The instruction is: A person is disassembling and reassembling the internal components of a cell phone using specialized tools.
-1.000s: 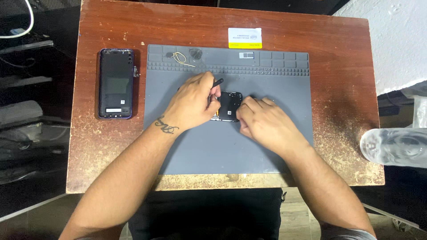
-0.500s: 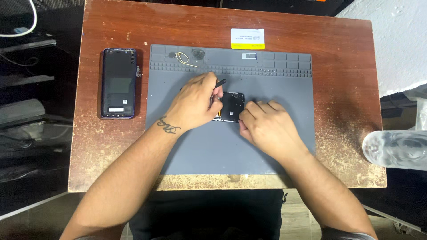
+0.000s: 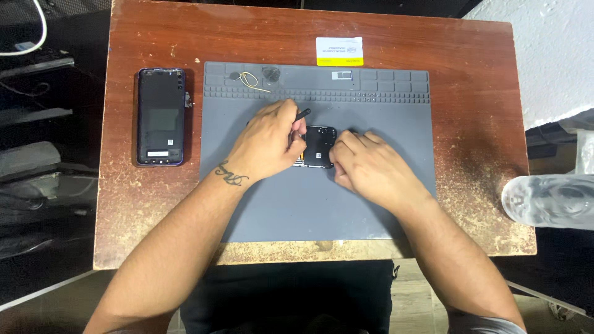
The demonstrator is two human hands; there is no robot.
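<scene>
My left hand [image 3: 267, 143] is clenched around a thin black tool [image 3: 301, 115], its end sticking out up and to the right past my knuckles. The working tip, I think, comes down at the left edge of the small black phone part [image 3: 319, 146], though my fingers hide the contact itself. That part lies near the middle of the grey work mat [image 3: 309, 204], just right of my left hand and just left of my right, its long axis running away from me. My right hand [image 3: 371, 170] presses down beside it, fingertips on its right edge, pinning it flat rather than lifting it; the grip there is closed against the part. Both hands are equally close, one on each side.

The mat sits on a worn reddish wooden tabletop [image 3: 470, 93]. Along the mat's far rim, small compartments hold a yellowish bit of cable and some dark round pieces [image 3: 253, 77]. A dark phone shell [image 3: 161, 116] lies upright on the wood, well left of the mat. A yellow and white card [image 3: 339, 51] rests beyond the mat, and a clear plastic bottle [image 3: 547, 201] lies at the right edge.
</scene>
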